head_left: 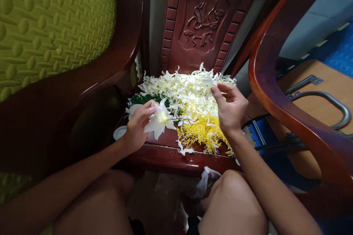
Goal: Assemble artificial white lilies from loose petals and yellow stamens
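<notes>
My left hand (139,125) is closed on a white artificial flower (160,119) with a pale yellow centre, its open face turned to the right. A thin dark stem (178,119) sticks out from that centre. To the right and higher, my right hand (231,104) pinches a white petal piece (208,80) between thumb and fingertips, above a heap of white petal pieces (176,88). Yellow stamen strands (202,132) lie in a pile between my hands. Dark green pieces (142,99) show behind my left hand, partly covered. One loose white petal piece (184,149) rests near the front edge.
Everything lies on the seat of a carved dark-red wooden chair (171,158). A small white round lid or dish (120,132) sits at the seat's left. A curved armrest (264,62) bounds the right side, with a folded wooden piece with metal legs (317,99) beyond it.
</notes>
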### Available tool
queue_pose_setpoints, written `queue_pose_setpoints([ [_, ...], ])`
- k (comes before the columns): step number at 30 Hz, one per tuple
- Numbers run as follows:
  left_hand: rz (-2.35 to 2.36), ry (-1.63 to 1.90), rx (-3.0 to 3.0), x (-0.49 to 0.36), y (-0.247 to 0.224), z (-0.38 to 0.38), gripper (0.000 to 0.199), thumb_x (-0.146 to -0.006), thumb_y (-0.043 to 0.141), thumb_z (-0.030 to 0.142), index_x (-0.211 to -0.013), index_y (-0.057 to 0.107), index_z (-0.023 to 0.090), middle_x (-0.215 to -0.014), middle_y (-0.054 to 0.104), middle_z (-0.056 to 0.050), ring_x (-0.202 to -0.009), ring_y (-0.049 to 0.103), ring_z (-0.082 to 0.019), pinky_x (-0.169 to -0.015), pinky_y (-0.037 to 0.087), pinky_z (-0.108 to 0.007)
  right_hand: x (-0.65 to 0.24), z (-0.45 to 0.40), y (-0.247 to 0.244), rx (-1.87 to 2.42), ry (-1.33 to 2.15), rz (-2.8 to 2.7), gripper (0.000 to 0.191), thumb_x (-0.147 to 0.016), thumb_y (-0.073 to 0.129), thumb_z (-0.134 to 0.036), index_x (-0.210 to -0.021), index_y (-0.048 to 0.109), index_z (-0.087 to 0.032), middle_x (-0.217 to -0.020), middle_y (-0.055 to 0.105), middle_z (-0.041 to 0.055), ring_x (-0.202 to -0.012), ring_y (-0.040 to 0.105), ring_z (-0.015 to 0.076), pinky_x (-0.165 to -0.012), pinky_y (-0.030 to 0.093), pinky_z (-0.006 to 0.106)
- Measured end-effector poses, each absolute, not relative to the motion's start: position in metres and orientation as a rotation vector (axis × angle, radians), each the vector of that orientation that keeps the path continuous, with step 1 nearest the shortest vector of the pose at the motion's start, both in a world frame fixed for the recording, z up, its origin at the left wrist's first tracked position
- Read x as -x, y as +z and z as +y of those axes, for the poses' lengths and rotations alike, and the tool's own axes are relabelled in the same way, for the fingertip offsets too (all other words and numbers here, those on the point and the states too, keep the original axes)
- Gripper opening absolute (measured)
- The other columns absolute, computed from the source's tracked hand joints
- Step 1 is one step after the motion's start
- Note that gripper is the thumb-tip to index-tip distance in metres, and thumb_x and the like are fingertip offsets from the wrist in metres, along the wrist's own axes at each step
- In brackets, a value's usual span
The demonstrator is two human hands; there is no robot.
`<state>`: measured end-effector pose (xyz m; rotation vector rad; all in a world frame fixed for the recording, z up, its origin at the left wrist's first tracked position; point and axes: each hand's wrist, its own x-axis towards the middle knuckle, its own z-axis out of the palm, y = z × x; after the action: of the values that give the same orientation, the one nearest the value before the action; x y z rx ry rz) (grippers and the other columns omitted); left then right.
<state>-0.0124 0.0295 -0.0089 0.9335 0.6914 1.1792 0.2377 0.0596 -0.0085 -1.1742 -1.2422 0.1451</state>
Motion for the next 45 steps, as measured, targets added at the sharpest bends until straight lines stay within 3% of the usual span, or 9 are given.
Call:
queue_pose_setpoints([
  [4,0.728,1.233,-0.991,0.013,-0.011,0.029,0.019,-0.070,0.070,0.034,-0.070,0.058,0.019,-0.066,0.046,0.001,-0.058,0.041,-0.013,-0.050,0.031,-0.027,-0.179,-0.009,0.020,0.994,0.269,-1.355,0.024,-0.078,0.083,-0.021,-0.099,0.073,-0.027,-0.083,0.073,-0.0043,-0.070,0.065,0.0110,-0.061,0.050,0.025],
  [6,0.730,1.256,-0.999,0.013,-0.011,0.028,0.017,-0.070,0.068,0.033,-0.071,0.057,0.020,-0.066,0.045,0.001,-0.059,0.040,-0.013,-0.052,0.031,-0.027,-0.164,-0.025,0.022,0.965,0.342,-1.393,0.018,-0.080,0.081,-0.018,-0.094,0.073,-0.027,-0.084,0.074,-0.0037,-0.069,0.065,0.0111,-0.059,0.049,0.025],
  [13,0.730,1.279,-1.031,0.011,-0.011,0.027,0.016,-0.071,0.067,0.030,-0.071,0.056,0.019,-0.069,0.044,0.000,-0.064,0.040,-0.014,-0.056,0.031,-0.027,-0.159,-0.020,0.010,0.999,0.413,-1.443,0.013,-0.082,0.078,-0.018,-0.093,0.074,-0.024,-0.089,0.075,-0.0023,-0.081,0.068,0.0133,-0.075,0.054,0.029],
  [24,0.716,1.356,-1.068,0.010,-0.013,0.028,0.016,-0.071,0.067,0.029,-0.069,0.056,0.019,-0.068,0.046,0.000,-0.063,0.041,-0.013,-0.055,0.034,-0.026,-0.154,-0.024,0.012,1.006,0.525,-1.397,0.014,-0.082,0.079,-0.017,-0.092,0.074,-0.025,-0.087,0.075,-0.0053,-0.078,0.067,0.0085,-0.071,0.053,0.022],
  [30,0.736,1.326,-1.058,0.011,-0.012,0.028,0.016,-0.070,0.067,0.030,-0.069,0.056,0.019,-0.067,0.047,0.000,-0.062,0.043,-0.014,-0.055,0.034,-0.027,-0.153,-0.022,0.011,0.963,0.702,-1.299,0.033,-0.075,0.085,-0.017,-0.102,0.070,-0.027,-0.078,0.074,-0.0072,-0.069,0.068,0.0090,-0.065,0.053,0.022],
  [38,0.734,1.266,-1.028,0.012,-0.012,0.027,0.016,-0.074,0.063,0.033,-0.070,0.056,0.019,-0.068,0.046,0.000,-0.062,0.043,-0.014,-0.055,0.033,-0.027,-0.162,-0.013,0.013,0.935,0.965,-1.353,0.028,-0.074,0.086,-0.020,-0.097,0.072,-0.025,-0.073,0.071,-0.0061,-0.064,0.062,0.0083,-0.059,0.045,0.023],
  [41,0.755,1.265,-1.007,0.011,-0.011,0.027,0.019,-0.074,0.065,0.034,-0.069,0.054,0.019,-0.068,0.044,0.001,-0.064,0.042,-0.014,-0.057,0.035,-0.027,-0.166,-0.010,0.015,0.902,1.085,-1.323,0.040,-0.070,0.089,-0.021,-0.102,0.066,-0.027,-0.070,0.070,-0.0073,-0.062,0.062,0.0096,-0.058,0.045,0.024],
  [45,0.787,1.248,-0.998,0.009,-0.011,0.027,0.023,-0.073,0.066,0.036,-0.067,0.052,0.019,-0.066,0.040,0.001,-0.062,0.039,-0.013,-0.055,0.032,-0.026,-0.170,-0.008,0.016,0.862,1.234,-1.256,0.044,-0.064,0.093,-0.025,-0.089,0.057,-0.026,-0.066,0.068,-0.0088,-0.056,0.062,0.0092,-0.052,0.045,0.022],
])
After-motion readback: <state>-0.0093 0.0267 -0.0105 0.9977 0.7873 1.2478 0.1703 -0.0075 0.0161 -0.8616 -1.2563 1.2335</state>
